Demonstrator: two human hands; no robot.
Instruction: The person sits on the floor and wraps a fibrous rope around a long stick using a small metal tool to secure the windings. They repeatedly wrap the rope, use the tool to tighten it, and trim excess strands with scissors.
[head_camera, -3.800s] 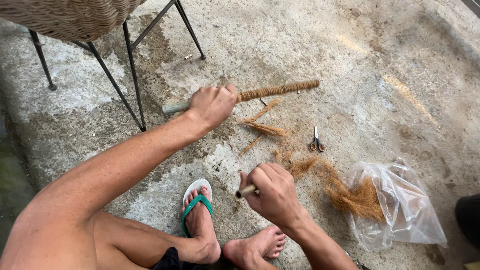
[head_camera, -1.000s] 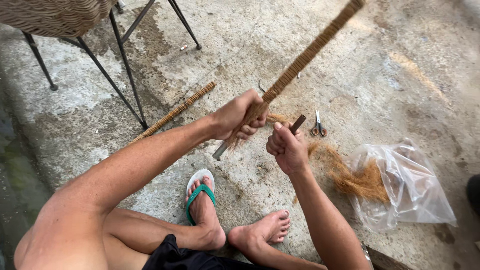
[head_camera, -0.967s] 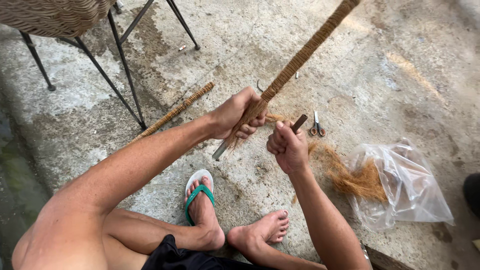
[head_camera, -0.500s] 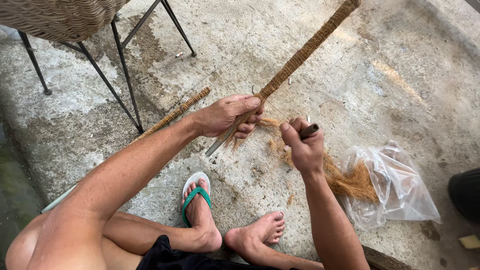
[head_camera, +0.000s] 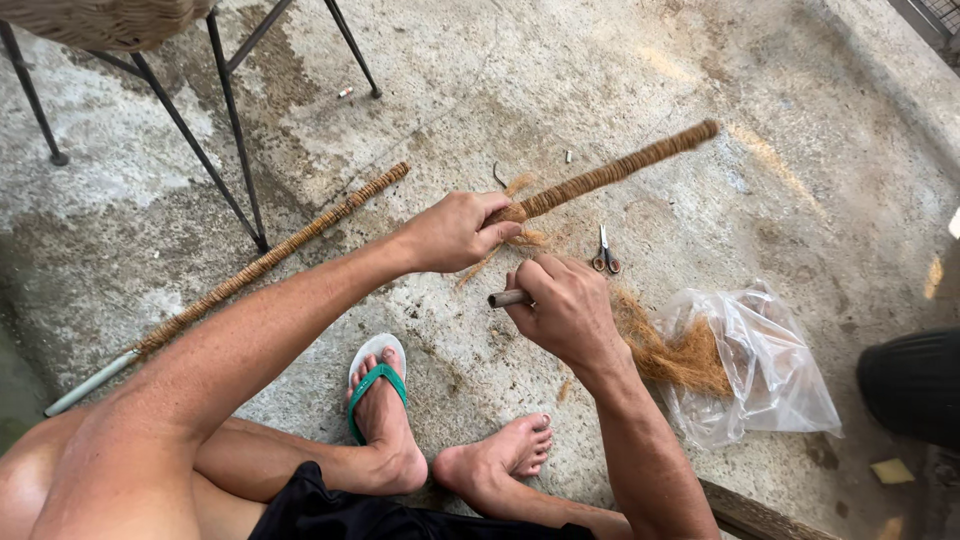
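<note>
left hand (head_camera: 455, 232) grips fibre-wrapped stick (head_camera: 610, 173), stick slanting up right of hand

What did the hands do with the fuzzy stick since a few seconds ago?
The left hand picked up the fibre-wrapped stick from the floor, swung it steeply up, then lowered it. The right hand kept its small tool. The second stick, scissors and bag stayed.

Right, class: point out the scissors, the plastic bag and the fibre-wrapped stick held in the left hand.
scissors (head_camera: 604, 252): head view, the pivot.
plastic bag (head_camera: 775, 375): head view, clear middle.
fibre-wrapped stick (head_camera: 620, 172): head view, mid-shaft.
</note>
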